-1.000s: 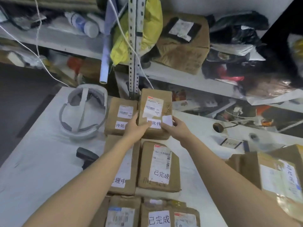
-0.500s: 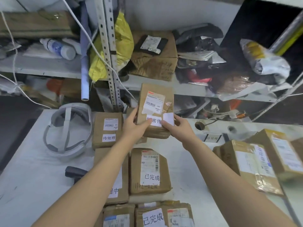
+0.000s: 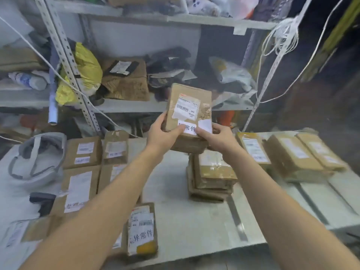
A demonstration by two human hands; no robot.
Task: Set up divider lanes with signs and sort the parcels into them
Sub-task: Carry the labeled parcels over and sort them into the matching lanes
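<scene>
I hold a brown cardboard parcel (image 3: 190, 112) up above the table, tilted toward me, with a shipping label and a white handwritten tag on its front. My left hand (image 3: 164, 133) grips its lower left edge, and my right hand (image 3: 215, 138) grips its lower right corner. Beneath it stands a stack of brown parcels (image 3: 211, 176). Labelled parcels (image 3: 81, 151) lie in rows on the left of the table, and one tagged parcel (image 3: 142, 228) lies near the front edge. More parcels (image 3: 292, 154) sit at the right.
A grey and white headset (image 3: 37, 162) rests at the table's left, with a black scanner (image 3: 41, 200) in front of it. Metal shelving (image 3: 124, 106) behind the table is crammed with bags and boxes. White cords (image 3: 280, 36) hang at the right. The table's front edge (image 3: 194, 252) is close.
The parcel has been lifted off the left rows and carried right, now above the middle stack. My view has swung right and up, bringing more of the shelving and right parcels into sight.
</scene>
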